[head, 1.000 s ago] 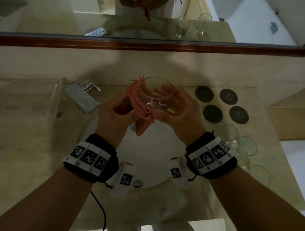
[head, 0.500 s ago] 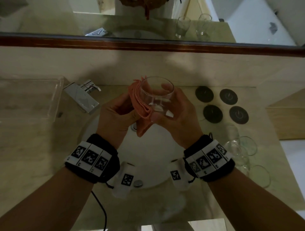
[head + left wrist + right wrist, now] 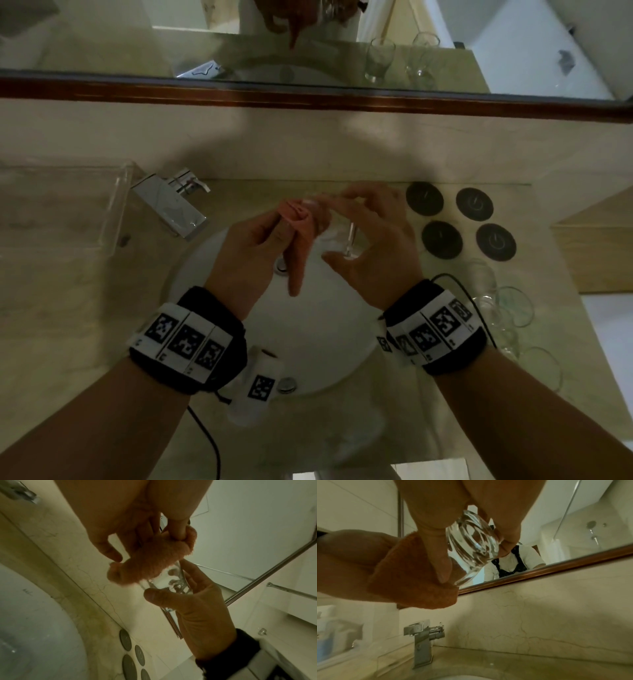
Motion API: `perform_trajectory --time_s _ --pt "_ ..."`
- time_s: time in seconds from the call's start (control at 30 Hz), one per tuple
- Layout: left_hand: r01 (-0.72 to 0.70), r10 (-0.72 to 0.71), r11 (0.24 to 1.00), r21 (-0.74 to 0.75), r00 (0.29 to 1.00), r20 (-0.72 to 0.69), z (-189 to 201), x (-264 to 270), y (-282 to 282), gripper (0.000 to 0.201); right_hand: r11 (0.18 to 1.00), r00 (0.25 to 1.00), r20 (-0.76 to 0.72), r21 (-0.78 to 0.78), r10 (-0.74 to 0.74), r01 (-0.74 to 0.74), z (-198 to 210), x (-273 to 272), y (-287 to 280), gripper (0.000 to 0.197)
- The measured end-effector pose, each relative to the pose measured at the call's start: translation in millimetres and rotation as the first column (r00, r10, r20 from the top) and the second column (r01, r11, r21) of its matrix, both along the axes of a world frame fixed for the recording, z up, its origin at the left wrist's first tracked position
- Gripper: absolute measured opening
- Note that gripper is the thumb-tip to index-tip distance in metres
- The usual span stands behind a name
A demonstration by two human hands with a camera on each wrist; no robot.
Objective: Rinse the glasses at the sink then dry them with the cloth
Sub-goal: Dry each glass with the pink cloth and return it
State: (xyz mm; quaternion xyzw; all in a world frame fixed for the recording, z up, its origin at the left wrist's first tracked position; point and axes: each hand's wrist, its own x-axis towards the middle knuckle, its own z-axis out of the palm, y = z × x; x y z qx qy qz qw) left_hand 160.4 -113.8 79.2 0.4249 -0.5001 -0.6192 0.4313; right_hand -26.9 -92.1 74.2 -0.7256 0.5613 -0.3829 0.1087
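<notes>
A clear glass (image 3: 337,229) lies on its side above the white sink (image 3: 308,329). My right hand (image 3: 342,228) grips it, thumb below and fingers over the top, with its thick base (image 3: 471,540) toward the palm. My left hand (image 3: 286,229) pinches a bunched orange cloth (image 3: 301,236) against the glass's mouth, and the cloth's tail hangs down over the basin. The left wrist view shows the cloth (image 3: 150,566) covering the rim of the glass (image 3: 173,582). In the right wrist view, the cloth (image 3: 412,577) sits left of the glass.
A chrome faucet (image 3: 168,202) stands at the sink's back left, beside a clear plastic tray (image 3: 61,205). Several black round coasters (image 3: 442,240) lie on the counter at right. Several more glasses (image 3: 507,308) stand nearer, along the right edge. A mirror (image 3: 308,51) runs above.
The right hand has tipped the glass from mouth-up onto its side. The left hand now holds the cloth at the glass's mouth instead of along its side.
</notes>
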Motion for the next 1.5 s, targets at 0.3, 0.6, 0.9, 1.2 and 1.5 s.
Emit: perform_trajectory --time_s 0.3,0.6,0.9,1.2,1.5 --pt "0.087 -0.086 0.996 -0.026 0.995 0.06 0 -2 -7 0.039 0.987 0.992 0.084 0.127 0.091 -0.101 -5 -2 -4 0.076" --pt "0.052 -0.048 0.997 -0.051 0.996 0.073 -2 -3 -8 0.016 0.841 0.876 0.478 0.501 -0.069 -0.207 7 -6 -6 0.021" --pt "0.04 -0.032 0.995 -0.091 0.996 0.084 1 -6 -9 0.013 0.695 0.717 0.64 0.648 -0.275 -0.311 9 -5 -10 0.032" --pt "0.028 -0.025 0.996 -0.08 0.999 0.047 1 -9 -12 0.02 0.834 0.783 0.61 0.49 -0.118 -0.256 -2 -14 -7 0.052" --pt "0.025 -0.018 0.995 -0.097 0.997 0.075 -5 -9 -10 0.019 0.844 0.782 0.615 0.472 -0.106 -0.257 1 -12 -9 0.035"
